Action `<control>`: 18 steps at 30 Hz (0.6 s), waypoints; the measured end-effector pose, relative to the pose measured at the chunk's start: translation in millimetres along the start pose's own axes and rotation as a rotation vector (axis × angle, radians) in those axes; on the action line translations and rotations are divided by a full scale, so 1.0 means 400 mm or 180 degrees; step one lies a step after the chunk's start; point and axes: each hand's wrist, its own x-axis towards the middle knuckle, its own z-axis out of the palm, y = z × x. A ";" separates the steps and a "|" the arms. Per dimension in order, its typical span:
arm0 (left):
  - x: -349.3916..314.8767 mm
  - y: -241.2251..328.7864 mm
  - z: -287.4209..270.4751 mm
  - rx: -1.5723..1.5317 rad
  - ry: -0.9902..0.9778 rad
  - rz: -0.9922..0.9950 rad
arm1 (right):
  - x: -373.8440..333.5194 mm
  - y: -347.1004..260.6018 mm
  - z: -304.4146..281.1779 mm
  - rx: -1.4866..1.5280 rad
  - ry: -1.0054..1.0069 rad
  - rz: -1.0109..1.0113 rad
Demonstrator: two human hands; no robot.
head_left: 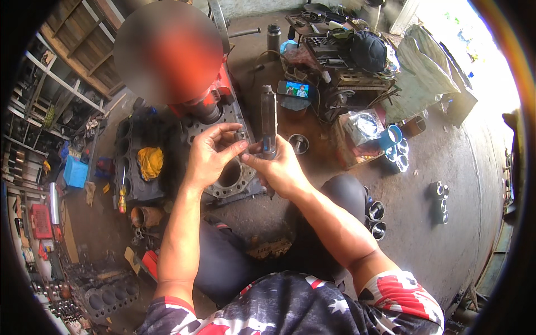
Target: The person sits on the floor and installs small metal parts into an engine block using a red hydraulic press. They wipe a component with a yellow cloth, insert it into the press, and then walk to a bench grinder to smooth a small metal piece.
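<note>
My left hand (213, 153) pinches a small metal piece (240, 135) between thumb and fingertips; its exact kind is too small to tell. In my right hand (283, 167) a long dark metal tool (269, 114) stands upright, gripped near its lower end. The two hands are close together, with the right thumb pointing toward the left fingertips. Beneath them lies an engine block (244, 186) with a round cylinder bore (229, 174) showing under my left wrist. A red machine (222, 84) rests on the block's far part, its upper portion hidden by a blurred patch.
A second engine block (125, 184) with a yellow cloth (150, 163) on it sits at left. A phone (296, 90) with a lit screen stands beyond my right hand. Cylinder sleeves (377, 211) stand on the floor at right. A tool-laden table (335, 62) is at the back.
</note>
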 end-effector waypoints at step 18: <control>-0.069 0.090 0.018 0.1554 0.0500 0.2354 | -0.006 0.010 -0.023 0.0202 -0.0456 -0.0916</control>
